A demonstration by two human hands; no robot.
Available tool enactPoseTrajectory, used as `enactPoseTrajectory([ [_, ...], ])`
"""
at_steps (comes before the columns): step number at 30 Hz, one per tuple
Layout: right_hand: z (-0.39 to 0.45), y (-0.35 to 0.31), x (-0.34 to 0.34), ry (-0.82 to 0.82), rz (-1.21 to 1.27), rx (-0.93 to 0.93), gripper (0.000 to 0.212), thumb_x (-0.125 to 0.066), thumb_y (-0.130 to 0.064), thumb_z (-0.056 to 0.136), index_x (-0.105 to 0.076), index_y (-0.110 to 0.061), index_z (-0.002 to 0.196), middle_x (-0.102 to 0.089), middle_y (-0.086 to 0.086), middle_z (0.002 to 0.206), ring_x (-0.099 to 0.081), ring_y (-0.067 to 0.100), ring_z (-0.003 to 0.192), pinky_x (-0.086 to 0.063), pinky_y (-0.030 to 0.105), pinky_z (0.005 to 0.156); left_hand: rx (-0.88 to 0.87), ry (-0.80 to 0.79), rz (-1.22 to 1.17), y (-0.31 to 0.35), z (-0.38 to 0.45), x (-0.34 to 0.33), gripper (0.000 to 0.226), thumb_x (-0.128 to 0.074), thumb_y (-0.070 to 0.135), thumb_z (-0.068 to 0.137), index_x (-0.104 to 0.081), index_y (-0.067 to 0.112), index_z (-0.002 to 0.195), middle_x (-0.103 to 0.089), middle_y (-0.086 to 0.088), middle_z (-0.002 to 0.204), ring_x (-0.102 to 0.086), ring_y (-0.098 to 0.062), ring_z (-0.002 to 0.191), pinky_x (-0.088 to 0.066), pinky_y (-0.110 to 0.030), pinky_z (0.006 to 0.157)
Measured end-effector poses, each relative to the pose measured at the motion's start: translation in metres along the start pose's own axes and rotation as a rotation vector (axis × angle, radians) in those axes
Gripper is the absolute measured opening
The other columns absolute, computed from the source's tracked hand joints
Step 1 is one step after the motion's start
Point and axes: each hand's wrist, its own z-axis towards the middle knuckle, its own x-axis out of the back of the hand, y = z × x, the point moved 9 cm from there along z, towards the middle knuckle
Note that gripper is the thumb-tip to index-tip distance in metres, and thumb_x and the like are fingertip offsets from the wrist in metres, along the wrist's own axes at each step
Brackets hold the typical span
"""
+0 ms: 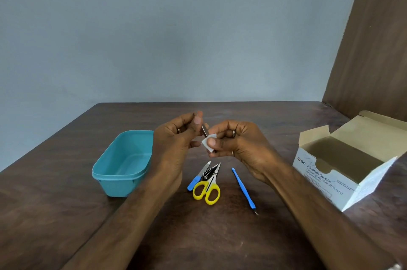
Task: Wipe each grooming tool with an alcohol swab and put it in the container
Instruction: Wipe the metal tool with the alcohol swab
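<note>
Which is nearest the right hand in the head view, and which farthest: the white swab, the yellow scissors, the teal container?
1. White swab: pinched in the right hand.
2. Yellow scissors: on the table below both hands.
3. Teal container: far left, beyond the left hand.

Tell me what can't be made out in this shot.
- Head view: the thin metal tool held by the left hand; fingers cover most of it.
- Tools beside the scissors: overlapping, small.
- Swab box: its inside is in shadow.
- Container: near wall hides part of its floor.
</note>
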Motion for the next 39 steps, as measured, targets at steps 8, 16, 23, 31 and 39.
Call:
enactPoseTrajectory([
  [8,0.002,0.004,0.002,0.018,-0.045,-0.014,0.021,-0.078,0.011,0.072,-0.073,-0.007,0.082,-0.07,0.01,0.076,-0.072,0.022,0.068,-0.06,0.03,0.063,-0.176,0.038,0.156,0.016,-0.002,0.002,0.016,-0.067,0.011,0.09,-0.072,0.021,0.101,-0.077,0.007,0.083,-0.07,-0.002,0.074,-0.055,-0.016,0.066],
  [16,0.004,0.009,0.0,-0.032,-0.065,-0.048,0.03,-0.079,0.015,0.069,-0.076,-0.012,0.081,-0.07,0.016,0.086,-0.069,0.027,0.084,-0.061,0.035,0.075,-0.114,0.0,0.074,0.01,0.0,0.002,0.017,-0.063,0.007,0.091,-0.073,0.021,0.095,-0.078,0.002,0.083,-0.073,-0.011,0.081,-0.056,-0.022,0.068],
  [23,0.002,0.003,-0.001,-0.013,-0.053,-0.02,0.021,-0.076,0.012,0.073,-0.072,-0.005,0.085,-0.072,0.005,0.071,-0.07,0.017,0.068,-0.059,0.027,0.062,-0.106,-0.002,0.062,0.01,0.001,0.001,0.014,-0.065,0.01,0.09,-0.072,0.018,0.099,-0.078,-0.001,0.083,-0.073,-0.015,0.078,-0.059,-0.026,0.069],
  [31,0.003,0.004,0.003,0.0,-0.075,-0.005,0.033,-0.077,0.018,0.068,-0.076,-0.012,0.082,-0.072,0.013,0.087,-0.067,0.023,0.083,-0.062,0.034,0.077,-0.085,0.009,0.039,0.006,0.001,0.002,0.012,-0.073,0.013,0.084,-0.072,0.018,0.095,-0.078,-0.001,0.081,-0.074,-0.015,0.076,-0.058,-0.024,0.065],
  [39,0.002,0.004,0.005,0.033,-0.054,0.022,0.018,-0.077,0.007,0.076,-0.076,-0.01,0.082,-0.074,0.014,0.08,-0.072,0.021,0.073,-0.06,0.031,0.065,-0.031,-0.033,0.001,0.0,0.001,-0.002,0.02,-0.073,0.007,0.083,-0.071,0.011,0.102,-0.078,-0.005,0.084,-0.074,-0.023,0.079,-0.062,-0.033,0.072],
])
